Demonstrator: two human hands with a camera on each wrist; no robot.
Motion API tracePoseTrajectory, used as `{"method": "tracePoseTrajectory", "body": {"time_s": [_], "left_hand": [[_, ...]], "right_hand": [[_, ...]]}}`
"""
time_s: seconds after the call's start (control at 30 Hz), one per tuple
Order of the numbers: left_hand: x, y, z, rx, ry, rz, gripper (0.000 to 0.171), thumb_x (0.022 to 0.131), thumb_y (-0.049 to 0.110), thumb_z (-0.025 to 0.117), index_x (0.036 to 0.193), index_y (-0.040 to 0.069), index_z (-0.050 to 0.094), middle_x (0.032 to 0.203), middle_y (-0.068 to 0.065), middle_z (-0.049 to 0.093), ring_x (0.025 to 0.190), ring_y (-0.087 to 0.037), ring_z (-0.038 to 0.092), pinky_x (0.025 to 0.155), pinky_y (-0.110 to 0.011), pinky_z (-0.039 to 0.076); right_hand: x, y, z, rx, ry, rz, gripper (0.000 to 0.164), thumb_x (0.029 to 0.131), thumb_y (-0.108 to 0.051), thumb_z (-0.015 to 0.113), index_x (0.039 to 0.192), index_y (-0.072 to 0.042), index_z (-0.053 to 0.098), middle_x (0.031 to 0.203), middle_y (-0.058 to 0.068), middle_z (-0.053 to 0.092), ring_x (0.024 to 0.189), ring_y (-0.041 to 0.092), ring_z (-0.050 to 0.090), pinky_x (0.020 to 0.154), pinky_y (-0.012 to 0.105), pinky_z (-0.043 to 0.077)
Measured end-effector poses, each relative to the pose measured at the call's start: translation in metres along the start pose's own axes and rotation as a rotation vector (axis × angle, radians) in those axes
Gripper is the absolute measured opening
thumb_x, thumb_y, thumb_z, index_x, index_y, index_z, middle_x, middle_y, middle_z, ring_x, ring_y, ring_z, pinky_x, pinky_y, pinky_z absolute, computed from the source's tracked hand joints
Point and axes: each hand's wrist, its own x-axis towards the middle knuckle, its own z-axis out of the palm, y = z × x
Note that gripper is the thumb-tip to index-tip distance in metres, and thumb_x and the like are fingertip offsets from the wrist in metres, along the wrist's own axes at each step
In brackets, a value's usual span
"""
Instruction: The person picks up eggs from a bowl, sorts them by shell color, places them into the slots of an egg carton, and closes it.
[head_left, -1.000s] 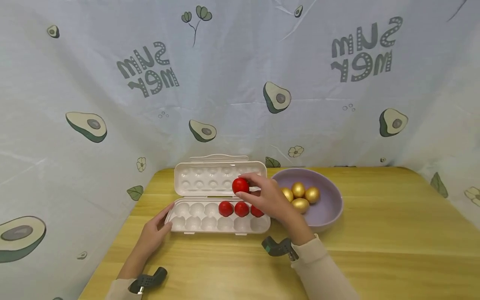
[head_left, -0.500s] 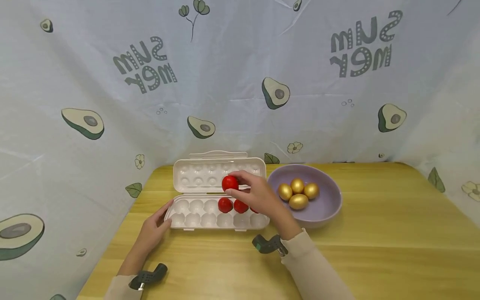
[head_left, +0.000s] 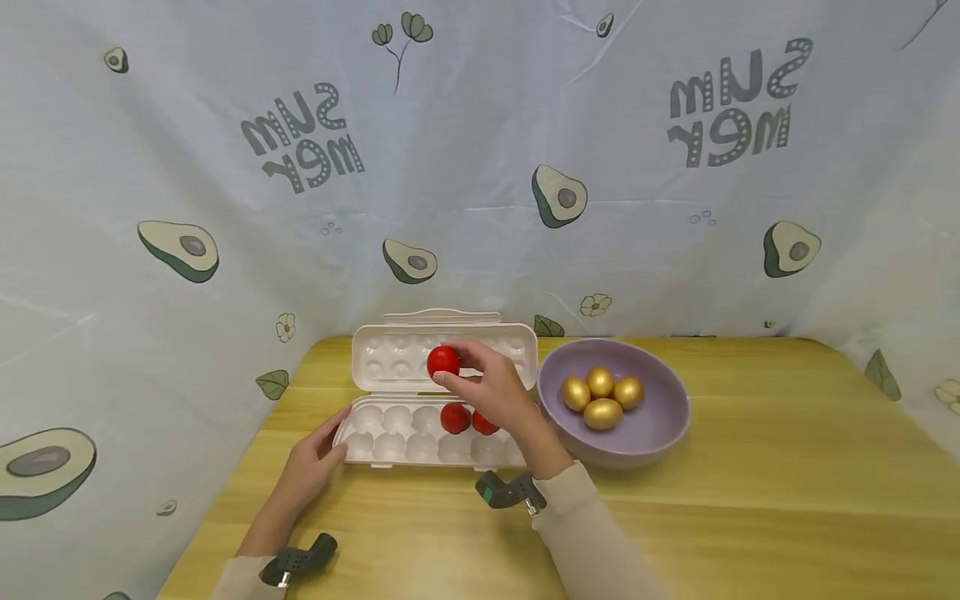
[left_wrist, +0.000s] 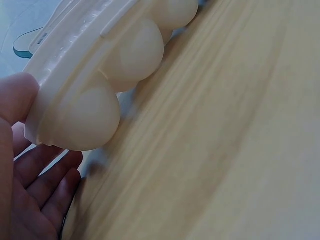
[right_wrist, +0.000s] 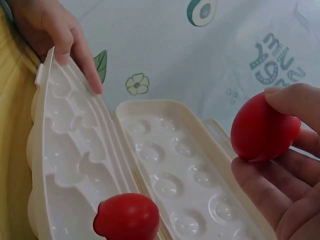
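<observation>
Between the thumb and fingers of my right hand (head_left: pixel 495 390) is a red egg (head_left: pixel 442 364), raised above the white egg carton (head_left: pixel 422 451). The right wrist view shows this held egg (right_wrist: pixel 265 129) close up, over the opened lid (right_wrist: pixel 167 185). My left hand (head_left: pixel 309 468) grips the carton's left end, thumb at the front corner and fingers at the back. Two red eggs (head_left: pixel 454 418) show in the carton's back row; my right hand and wrist cover cups further right. In the left wrist view, the thumb lies against the carton's end wall (left_wrist: pixel 82 117).
Right of the carton, a purple bowl (head_left: pixel 660 435) holds several golden eggs (head_left: pixel 602 413). Both stand on a wooden table (head_left: pixel 780 433). A pale patterned cloth (head_left: pixel 480 150) hangs behind the table and along its left side.
My right hand has moved left with the red egg, from above the right part of the carton towards its middle. The left hand has stayed at the carton's end.
</observation>
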Motion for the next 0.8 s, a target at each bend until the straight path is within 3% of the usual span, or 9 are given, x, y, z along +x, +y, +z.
{"method": "tracePoseTrajectory", "body": {"time_s": [0.2, 0.4, 0.63, 0.8], "left_hand": [[0.0, 0.004, -0.003, 0.033, 0.026, -0.015, 0.055, 0.09, 0.008, 0.057, 0.144, 0.014, 0.048, 0.145, -0.013, 0.046, 0.133, -0.029, 0.042, 0.093, 0.0, 0.025], [0.003, 0.0, 0.0, -0.029, 0.016, 0.013, 0.056, 0.089, 0.004, 0.058, 0.144, 0.012, 0.048, 0.146, -0.012, 0.046, 0.133, -0.027, 0.041, 0.093, -0.001, 0.028], [0.003, 0.001, 0.004, -0.042, 0.009, 0.003, 0.055, 0.091, 0.006, 0.057, 0.144, 0.015, 0.047, 0.146, -0.011, 0.045, 0.135, -0.027, 0.039, 0.094, -0.001, 0.026], [0.0, 0.002, 0.001, -0.035, 0.01, -0.003, 0.055, 0.091, 0.005, 0.057, 0.144, 0.012, 0.047, 0.147, -0.01, 0.044, 0.135, -0.027, 0.038, 0.095, 0.0, 0.025]], "right_hand": [[0.006, 0.0, 0.012, 0.056, 0.02, 0.015, 0.043, 0.084, -0.025, 0.075, 0.125, -0.016, 0.063, 0.107, 0.0, 0.069, 0.1, 0.018, 0.065, 0.09, 0.041, 0.052], [0.004, 0.0, 0.025, 0.069, 0.036, 0.055, 0.044, 0.085, -0.026, 0.073, 0.127, -0.016, 0.061, 0.112, 0.0, 0.068, 0.103, 0.018, 0.063, 0.09, 0.039, 0.053], [-0.012, -0.025, 0.032, 0.115, 0.044, 0.049, 0.043, 0.088, -0.008, 0.068, 0.128, -0.001, 0.056, 0.12, 0.015, 0.064, 0.111, 0.03, 0.061, 0.088, 0.036, 0.054], [-0.018, -0.028, 0.034, 0.102, 0.061, 0.037, 0.041, 0.087, -0.005, 0.068, 0.126, 0.003, 0.057, 0.117, 0.018, 0.065, 0.108, 0.031, 0.062, 0.086, 0.035, 0.055]]}}
